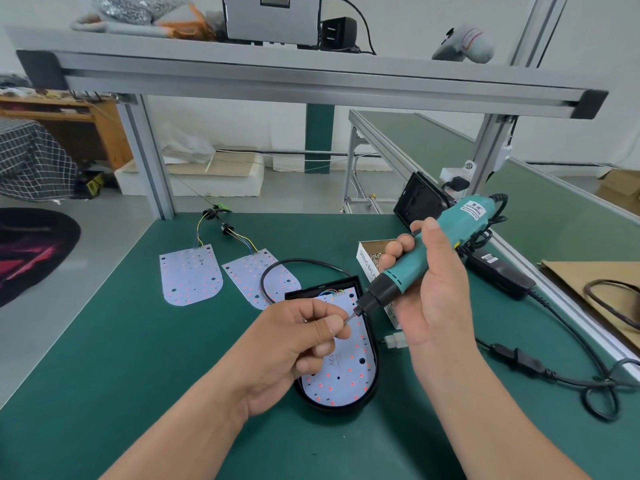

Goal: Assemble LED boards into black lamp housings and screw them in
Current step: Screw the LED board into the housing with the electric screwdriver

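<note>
A black lamp housing lies on the green mat in front of me, with a white LED board seated inside it. My right hand grips a teal electric screwdriver, tilted so its bit points down-left over the housing. My left hand pinches something small at the bit's tip; I take it for a screw, though it is too small to make out. Two loose LED boards, one and another, lie flat to the left with coloured wires. Another black housing leans at the back right.
An open box of screws stands behind the housing. The screwdriver's black power brick and cable trail over the mat's right side. A brown board lies far right. An aluminium frame shelf spans overhead.
</note>
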`<state>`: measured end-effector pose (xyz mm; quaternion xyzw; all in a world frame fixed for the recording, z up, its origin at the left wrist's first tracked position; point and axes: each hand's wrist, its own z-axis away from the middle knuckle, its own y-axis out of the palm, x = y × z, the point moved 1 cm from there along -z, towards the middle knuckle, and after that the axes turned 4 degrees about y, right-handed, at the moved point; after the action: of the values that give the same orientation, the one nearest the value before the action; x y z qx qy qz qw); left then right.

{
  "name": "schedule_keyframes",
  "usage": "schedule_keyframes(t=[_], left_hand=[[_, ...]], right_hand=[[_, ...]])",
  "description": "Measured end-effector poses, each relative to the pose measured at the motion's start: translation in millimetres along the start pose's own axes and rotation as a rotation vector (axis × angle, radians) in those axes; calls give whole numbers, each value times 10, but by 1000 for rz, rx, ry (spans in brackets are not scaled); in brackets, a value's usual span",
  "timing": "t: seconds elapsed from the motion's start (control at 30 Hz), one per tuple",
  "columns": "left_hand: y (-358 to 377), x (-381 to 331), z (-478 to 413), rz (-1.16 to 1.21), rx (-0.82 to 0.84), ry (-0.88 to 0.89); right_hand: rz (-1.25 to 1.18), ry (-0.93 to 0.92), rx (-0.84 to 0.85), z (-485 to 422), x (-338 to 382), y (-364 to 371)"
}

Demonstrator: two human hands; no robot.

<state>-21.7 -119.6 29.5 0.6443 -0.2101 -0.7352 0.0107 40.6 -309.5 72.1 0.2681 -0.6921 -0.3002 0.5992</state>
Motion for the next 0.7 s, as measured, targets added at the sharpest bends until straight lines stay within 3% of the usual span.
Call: schedule_keyframes(t=[0.17,0.43,0.7], left_hand=[[13,6,-10,71,2,-28],[-22,24,-30,-154,-116,74],[-24,27,-49,-167,-127,83]], right_hand=[[10,-27,-4,14,-6,9],[27,-36,-14,71,-55,58],[19,-7,-48,61,-104,42]])
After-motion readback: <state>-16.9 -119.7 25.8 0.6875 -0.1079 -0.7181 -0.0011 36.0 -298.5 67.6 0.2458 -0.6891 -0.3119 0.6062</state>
